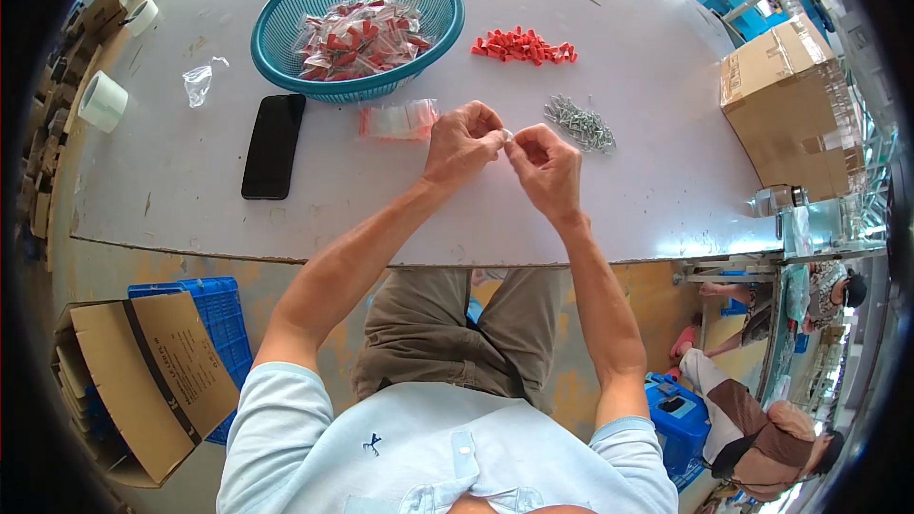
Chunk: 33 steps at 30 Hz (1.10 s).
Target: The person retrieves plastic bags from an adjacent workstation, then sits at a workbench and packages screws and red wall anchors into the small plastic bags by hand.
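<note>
My left hand [464, 146] and my right hand [548, 171] meet above the table, fingertips pinched close together. Between them shows a small whitish, shiny bit [507, 135], too small to name; it may be clear plastic. Just left of my left hand lies a stack of small clear bags with red edges [398, 120]. To the right of my right hand is a pile of silver screws [580, 124]. Farther back sits a heap of red plastic pieces [524, 46]. A teal basket [455, 24] holds many small clear packets with red pieces inside [365, 38].
A black phone [273, 147] lies left of the bags. Tape rolls [103, 102] and a crumpled plastic bag [198, 83] are at the left. A cardboard box [785, 105] stands on the right side of the table [657, 200]. Other people [762, 438] sit at lower right.
</note>
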Each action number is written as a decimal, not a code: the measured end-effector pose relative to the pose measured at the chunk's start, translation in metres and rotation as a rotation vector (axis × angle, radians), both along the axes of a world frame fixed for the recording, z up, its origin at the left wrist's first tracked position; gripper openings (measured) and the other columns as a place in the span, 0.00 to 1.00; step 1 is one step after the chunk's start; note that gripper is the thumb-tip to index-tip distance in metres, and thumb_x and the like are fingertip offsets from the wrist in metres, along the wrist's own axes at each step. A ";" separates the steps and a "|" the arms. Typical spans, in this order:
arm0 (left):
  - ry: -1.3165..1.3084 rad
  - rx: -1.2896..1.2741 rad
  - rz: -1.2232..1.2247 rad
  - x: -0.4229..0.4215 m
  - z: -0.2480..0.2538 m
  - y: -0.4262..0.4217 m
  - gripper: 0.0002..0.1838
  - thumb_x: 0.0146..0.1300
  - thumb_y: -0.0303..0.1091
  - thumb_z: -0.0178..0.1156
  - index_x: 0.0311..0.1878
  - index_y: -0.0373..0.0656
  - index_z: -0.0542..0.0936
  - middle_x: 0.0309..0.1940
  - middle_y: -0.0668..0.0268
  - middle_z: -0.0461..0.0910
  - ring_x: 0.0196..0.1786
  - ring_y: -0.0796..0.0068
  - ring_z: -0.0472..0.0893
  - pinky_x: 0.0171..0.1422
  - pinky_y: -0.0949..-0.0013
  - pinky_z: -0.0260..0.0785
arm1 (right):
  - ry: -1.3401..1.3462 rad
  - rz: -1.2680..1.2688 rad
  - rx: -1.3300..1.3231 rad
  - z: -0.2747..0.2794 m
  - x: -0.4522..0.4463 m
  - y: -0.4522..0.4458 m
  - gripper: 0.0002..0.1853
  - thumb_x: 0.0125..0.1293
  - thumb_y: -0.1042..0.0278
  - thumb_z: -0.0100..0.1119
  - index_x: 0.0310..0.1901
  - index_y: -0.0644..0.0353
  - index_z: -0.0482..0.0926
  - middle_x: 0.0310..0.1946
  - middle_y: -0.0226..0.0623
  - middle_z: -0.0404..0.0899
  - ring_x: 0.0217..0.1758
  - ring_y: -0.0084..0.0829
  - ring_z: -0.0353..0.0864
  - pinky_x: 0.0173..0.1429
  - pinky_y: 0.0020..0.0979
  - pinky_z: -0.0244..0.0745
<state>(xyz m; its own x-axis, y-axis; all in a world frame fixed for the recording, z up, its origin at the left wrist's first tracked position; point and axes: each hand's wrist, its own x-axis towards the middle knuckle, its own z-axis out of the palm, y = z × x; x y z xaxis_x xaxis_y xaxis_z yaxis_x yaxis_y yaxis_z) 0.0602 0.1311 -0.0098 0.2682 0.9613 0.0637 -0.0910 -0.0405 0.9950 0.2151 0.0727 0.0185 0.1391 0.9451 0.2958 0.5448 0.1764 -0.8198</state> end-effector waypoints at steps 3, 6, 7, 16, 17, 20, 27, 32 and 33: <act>-0.013 -0.037 -0.022 0.000 0.007 -0.001 0.05 0.63 0.26 0.66 0.40 0.35 0.85 0.30 0.63 0.87 0.31 0.79 0.86 0.36 0.74 0.80 | 0.012 -0.031 0.075 0.005 0.033 0.019 0.04 0.71 0.71 0.69 0.39 0.62 0.86 0.23 0.30 0.84 0.26 0.19 0.82 0.33 0.25 0.77; 0.012 -0.040 -0.014 0.001 0.007 -0.001 0.04 0.64 0.26 0.66 0.40 0.36 0.85 0.30 0.64 0.87 0.31 0.79 0.85 0.36 0.74 0.79 | -0.092 -0.182 0.023 0.018 0.080 0.055 0.06 0.72 0.70 0.66 0.41 0.63 0.87 0.27 0.35 0.88 0.28 0.21 0.86 0.33 0.26 0.79; 0.051 -0.002 0.001 0.002 0.005 -0.001 0.04 0.64 0.26 0.66 0.40 0.36 0.85 0.30 0.65 0.87 0.32 0.80 0.85 0.37 0.74 0.79 | -0.095 -0.186 0.023 0.019 0.097 0.068 0.06 0.72 0.70 0.66 0.41 0.63 0.87 0.27 0.35 0.88 0.28 0.21 0.86 0.33 0.26 0.79; 0.102 0.044 0.046 0.004 0.000 0.007 0.02 0.66 0.24 0.65 0.41 0.37 0.84 0.30 0.68 0.86 0.32 0.83 0.83 0.39 0.76 0.77 | -0.179 -0.265 -0.274 0.001 0.170 0.169 0.17 0.70 0.63 0.67 0.55 0.63 0.85 0.39 0.39 0.88 0.33 0.25 0.87 0.35 0.29 0.89; 0.115 0.045 0.041 0.004 0.001 0.008 0.02 0.68 0.23 0.65 0.42 0.39 0.83 0.30 0.69 0.85 0.31 0.84 0.83 0.38 0.78 0.77 | -0.205 -0.276 -0.305 -0.001 0.171 0.177 0.19 0.69 0.61 0.68 0.57 0.62 0.85 0.37 0.38 0.88 0.33 0.25 0.87 0.38 0.31 0.87; 0.099 0.040 0.037 0.004 -0.001 0.009 0.02 0.69 0.24 0.65 0.42 0.38 0.83 0.30 0.69 0.85 0.31 0.84 0.83 0.38 0.78 0.77 | -0.433 -0.291 -0.225 -0.021 0.183 0.204 0.19 0.64 0.56 0.71 0.53 0.56 0.87 0.34 0.38 0.90 0.38 0.31 0.90 0.44 0.37 0.86; 0.115 0.044 0.039 0.002 -0.002 0.011 0.02 0.69 0.24 0.66 0.43 0.38 0.83 0.31 0.68 0.85 0.32 0.83 0.84 0.39 0.78 0.78 | -0.452 -0.239 -0.263 -0.027 0.185 0.204 0.14 0.62 0.57 0.69 0.46 0.53 0.89 0.35 0.35 0.91 0.39 0.32 0.90 0.49 0.38 0.85; 0.063 -0.041 0.049 0.000 0.011 0.010 0.05 0.66 0.26 0.65 0.41 0.34 0.85 0.31 0.63 0.88 0.31 0.79 0.86 0.37 0.74 0.80 | -0.181 -0.200 -0.205 -0.004 0.164 0.163 0.10 0.62 0.66 0.69 0.41 0.62 0.87 0.31 0.35 0.89 0.34 0.24 0.87 0.43 0.29 0.83; 0.062 -0.043 0.061 -0.001 0.011 0.009 0.05 0.66 0.26 0.65 0.41 0.34 0.85 0.31 0.63 0.88 0.31 0.79 0.86 0.37 0.74 0.80 | -0.059 -0.113 -0.140 0.006 0.148 0.147 0.07 0.64 0.72 0.67 0.41 0.65 0.86 0.31 0.33 0.88 0.32 0.20 0.84 0.40 0.24 0.81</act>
<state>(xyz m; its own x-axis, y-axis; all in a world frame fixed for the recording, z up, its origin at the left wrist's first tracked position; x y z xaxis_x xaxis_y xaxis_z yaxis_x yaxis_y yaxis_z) 0.0594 0.1403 0.0015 0.2112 0.9774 0.0075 -0.0281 -0.0015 0.9996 0.3630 0.2195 0.0243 0.2327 0.9569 0.1737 0.6025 -0.0016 -0.7982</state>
